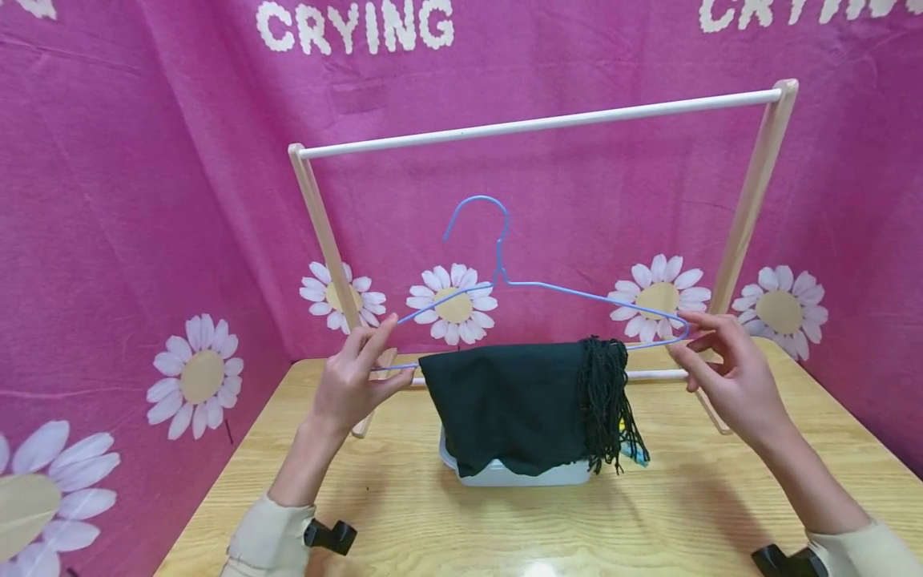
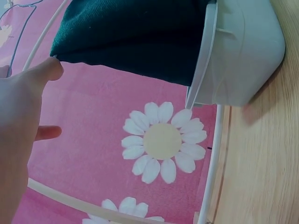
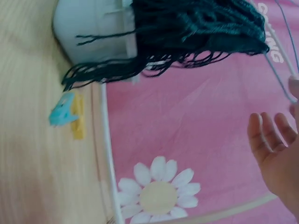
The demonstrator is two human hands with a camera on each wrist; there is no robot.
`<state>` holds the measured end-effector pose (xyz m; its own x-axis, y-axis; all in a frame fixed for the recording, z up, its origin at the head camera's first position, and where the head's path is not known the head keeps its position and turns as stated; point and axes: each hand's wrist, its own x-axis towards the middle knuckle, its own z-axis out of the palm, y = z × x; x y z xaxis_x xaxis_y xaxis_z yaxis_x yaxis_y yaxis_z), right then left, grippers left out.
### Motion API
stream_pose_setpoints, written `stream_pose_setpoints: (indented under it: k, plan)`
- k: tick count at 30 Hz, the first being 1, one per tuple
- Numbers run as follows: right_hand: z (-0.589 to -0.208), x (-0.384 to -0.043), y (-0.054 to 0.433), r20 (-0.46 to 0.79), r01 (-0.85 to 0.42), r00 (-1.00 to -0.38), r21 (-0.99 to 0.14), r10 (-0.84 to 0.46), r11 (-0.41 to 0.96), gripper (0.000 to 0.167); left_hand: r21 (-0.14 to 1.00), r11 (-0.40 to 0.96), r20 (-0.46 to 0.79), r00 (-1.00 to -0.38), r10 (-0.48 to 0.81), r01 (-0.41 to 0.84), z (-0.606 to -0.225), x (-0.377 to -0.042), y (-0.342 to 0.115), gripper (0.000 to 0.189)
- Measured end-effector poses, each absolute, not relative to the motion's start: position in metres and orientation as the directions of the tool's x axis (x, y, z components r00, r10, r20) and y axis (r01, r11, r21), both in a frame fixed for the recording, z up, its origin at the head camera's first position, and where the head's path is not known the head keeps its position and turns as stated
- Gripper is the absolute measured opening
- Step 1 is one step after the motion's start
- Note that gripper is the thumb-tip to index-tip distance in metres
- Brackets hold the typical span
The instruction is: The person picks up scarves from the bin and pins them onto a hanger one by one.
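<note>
A blue wire hanger (image 1: 577,291) is held up in front of the rack, its hook pointing upward. Over its lower bar hangs a folded dark green scarf (image 1: 512,405), with a fringe (image 1: 609,401) at the right end. My left hand (image 1: 353,373) grips the hanger's left corner; in the left wrist view its thumb (image 2: 49,69) is close to the scarf's edge. At the opposite corner my right hand (image 1: 731,373) pinches the wire between thumb and fingers. The right wrist view shows several curled fingers (image 3: 267,133) there, apart from the fringe.
Behind the hanger stands a wooden rack with a white top rail (image 1: 541,124). A white plastic tub (image 1: 526,476) sits on the wooden table (image 1: 404,513), partly hidden by the scarf. Blue (image 3: 63,111) and yellow clips (image 3: 78,123) lie beside it. A pink daisy-printed cloth (image 1: 195,160) surrounds the table.
</note>
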<state>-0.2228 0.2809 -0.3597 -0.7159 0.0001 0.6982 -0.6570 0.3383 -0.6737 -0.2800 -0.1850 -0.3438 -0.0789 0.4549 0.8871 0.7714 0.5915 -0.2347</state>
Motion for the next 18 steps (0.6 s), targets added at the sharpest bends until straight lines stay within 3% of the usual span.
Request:
stream_pose_setpoints:
  k: [3,7,18]
  plan:
    - [-0.371,-0.225,0.286,0.657,-0.597,-0.752,-0.645,-0.051,0.477,0.04,-0.251,0.609,0.887,-0.073,0.456,0.753,-0.345,-0.28,-0.186,0.078]
    - [-0.387,-0.229,0.29,0.616,-0.57,-0.775,-0.583,-0.143,0.579,0.039,-0.261,0.616,0.889,-0.063,0.453,0.744,-0.347,-0.279,-0.186,0.061]
    - [-0.421,-0.239,0.289,0.518,-0.611,-0.779,-0.504,-0.353,0.61,0.036,-0.263,0.627,0.892,-0.063,0.447,0.734,-0.35,-0.278,-0.187,0.059]
